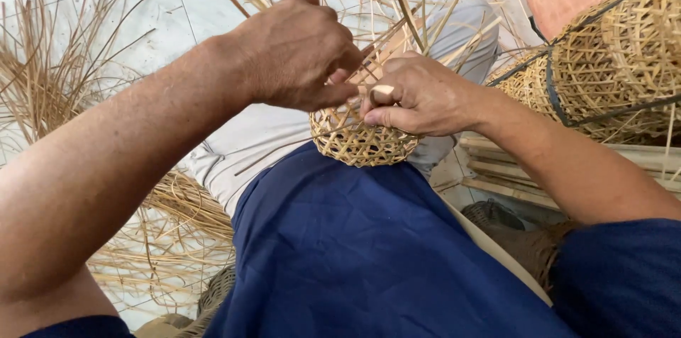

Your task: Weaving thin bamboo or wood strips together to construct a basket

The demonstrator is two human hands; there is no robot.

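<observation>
A: The fingers (383, 93) of the right hand (418, 97) are seen, in the head view, curled tight around a thin bamboo strip (408, 22), the thumb pressed flat along it. Those of the left hand (294, 51) are bunched and pinched on the weave just beside them, though exactly which strand is gripped there cannot be told.

B: And the small woven basket (362, 139)?

A: It is held directly beneath both sets of fingertips, resting on the lap against the blue cloth (355, 239), with its loose uprights fanning out above and beyond the knuckles.

B: How is this step judged best done?

A: The strip should probably be kept taut by the right fingers while it is guided by the left, so that no slack is left in the row. The rim should be steadied low, under the fingers, and the strand bent gradually, since a dry strip may be split by a sharp fold.

B: Anything else near?

A: Loose strips (42, 68) are scattered on the tiled floor (170, 4) well left of the left fingers; finished baskets (617, 54) are stacked well right of the right ones.
</observation>
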